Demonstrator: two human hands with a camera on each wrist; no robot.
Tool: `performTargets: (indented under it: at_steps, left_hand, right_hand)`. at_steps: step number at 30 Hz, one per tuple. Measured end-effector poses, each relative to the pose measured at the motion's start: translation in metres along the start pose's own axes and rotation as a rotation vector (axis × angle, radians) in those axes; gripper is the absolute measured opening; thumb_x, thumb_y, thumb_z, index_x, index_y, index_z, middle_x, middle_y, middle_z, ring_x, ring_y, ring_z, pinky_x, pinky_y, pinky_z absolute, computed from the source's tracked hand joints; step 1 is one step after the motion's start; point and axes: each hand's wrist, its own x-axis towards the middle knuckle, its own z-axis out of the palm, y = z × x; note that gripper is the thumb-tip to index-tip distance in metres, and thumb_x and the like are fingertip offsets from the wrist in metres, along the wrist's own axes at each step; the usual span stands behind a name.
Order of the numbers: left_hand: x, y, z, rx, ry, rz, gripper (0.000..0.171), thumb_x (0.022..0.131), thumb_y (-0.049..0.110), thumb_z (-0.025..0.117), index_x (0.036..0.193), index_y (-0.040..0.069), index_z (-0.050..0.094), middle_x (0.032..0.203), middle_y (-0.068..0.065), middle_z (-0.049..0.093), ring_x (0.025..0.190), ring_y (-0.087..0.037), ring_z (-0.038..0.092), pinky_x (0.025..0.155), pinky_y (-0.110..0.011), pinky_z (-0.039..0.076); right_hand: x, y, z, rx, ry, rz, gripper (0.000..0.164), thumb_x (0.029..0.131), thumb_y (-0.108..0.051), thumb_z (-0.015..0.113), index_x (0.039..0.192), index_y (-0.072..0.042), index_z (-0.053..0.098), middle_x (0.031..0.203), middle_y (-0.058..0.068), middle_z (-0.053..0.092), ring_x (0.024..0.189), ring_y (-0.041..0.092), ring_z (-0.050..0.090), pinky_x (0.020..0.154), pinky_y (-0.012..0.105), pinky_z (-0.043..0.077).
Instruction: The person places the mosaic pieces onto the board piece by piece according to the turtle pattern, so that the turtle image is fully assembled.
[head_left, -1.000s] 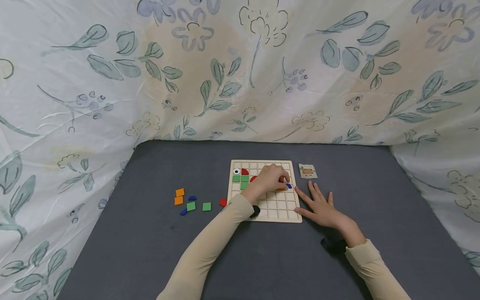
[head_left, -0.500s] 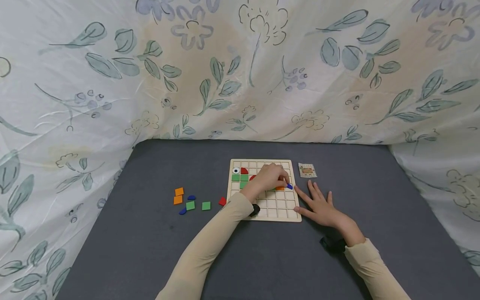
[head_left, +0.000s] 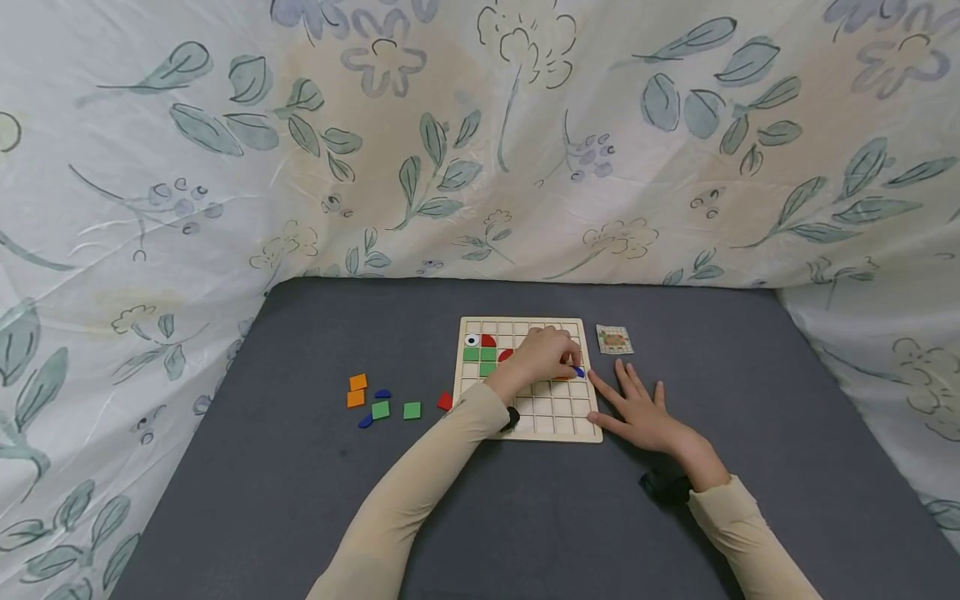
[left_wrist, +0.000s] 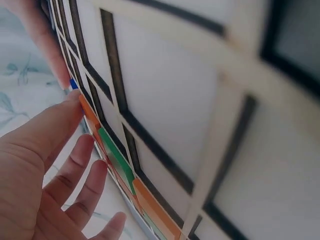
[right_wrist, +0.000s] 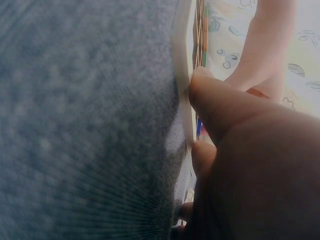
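My left hand [head_left: 538,356] reaches over the wooden grid board [head_left: 555,429], its thumb and index finger pinched at a small blue rounded tile [head_left: 578,372] by the right edge. In the left wrist view, the thumb tip meets the blue tile [left_wrist: 73,84], beside an orange tile [left_wrist: 90,111] and a green tile [left_wrist: 116,157] set in the grid. The other fingers of that hand hang loose. My right hand [head_left: 647,419] lies with fingers spread on the table. Its thumb and index fingertip touch the board's right edge, as the right wrist view also shows.
Left of the board lie orange tiles [head_left: 356,398], green tiles [head_left: 412,411], blue rounded tiles [head_left: 382,393] and a red tile [head_left: 445,402]. A pattern card [head_left: 615,340] lies right of the board. On the board sit a white eye tile [head_left: 472,340], red pieces [head_left: 488,341] and green squares [head_left: 487,368].
My left thumb and fingers shift slightly at the blue tile; the orange tile beside it showed more half a second ago. My right hand stays in place.
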Motion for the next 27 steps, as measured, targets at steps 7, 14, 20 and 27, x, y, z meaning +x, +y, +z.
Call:
performTargets:
  at_steps: [7, 14, 20, 27]
  left_hand:
    - [-0.009, -0.005, -0.002, -0.038, 0.044, -0.034, 0.016, 0.085, 0.033, 0.067, 0.098, 0.025, 0.071, 0.092, 0.006, 0.060, 0.082, -0.011, 0.050, 0.074, -0.029, 0.042]
    - [-0.031, -0.014, -0.013, -0.123, 0.114, -0.077, 0.018, 0.084, 0.032, 0.068, 0.099, 0.021, 0.072, 0.093, 0.004, 0.064, 0.083, -0.012, 0.053, 0.076, -0.029, 0.042]
    - [-0.056, -0.027, -0.019, -0.164, 0.154, -0.114, 0.022, 0.084, 0.032, 0.068, 0.102, 0.019, 0.072, 0.096, 0.002, 0.064, 0.085, -0.014, 0.052, 0.079, -0.034, 0.041]
    - [-0.084, -0.041, -0.026, -0.162, 0.178, -0.154, 0.022, 0.084, 0.030, 0.068, 0.102, 0.017, 0.072, 0.095, -0.001, 0.064, 0.084, -0.018, 0.051, 0.083, -0.042, 0.041]
  right_hand:
    - [0.003, 0.007, 0.004, -0.015, -0.026, 0.015, 0.073, 0.090, -0.058, 0.044, 0.150, -0.028, 0.015, 0.153, 0.024, -0.008, 0.139, 0.043, -0.010, 0.095, 0.073, -0.014]
    - [0.001, 0.002, 0.000, -0.008, -0.025, 0.025, 0.073, 0.090, -0.056, 0.046, 0.150, -0.025, 0.017, 0.152, 0.025, -0.006, 0.138, 0.045, -0.009, 0.095, 0.073, -0.013]
    - [0.001, -0.002, -0.002, -0.028, -0.031, 0.038, 0.074, 0.090, -0.055, 0.047, 0.149, -0.021, 0.020, 0.152, 0.026, -0.004, 0.138, 0.046, -0.006, 0.095, 0.074, -0.011]
    - [0.000, -0.002, -0.001, -0.034, -0.020, 0.033, 0.074, 0.090, -0.055, 0.048, 0.149, -0.021, 0.020, 0.152, 0.026, -0.004, 0.138, 0.046, -0.005, 0.096, 0.074, -0.010]
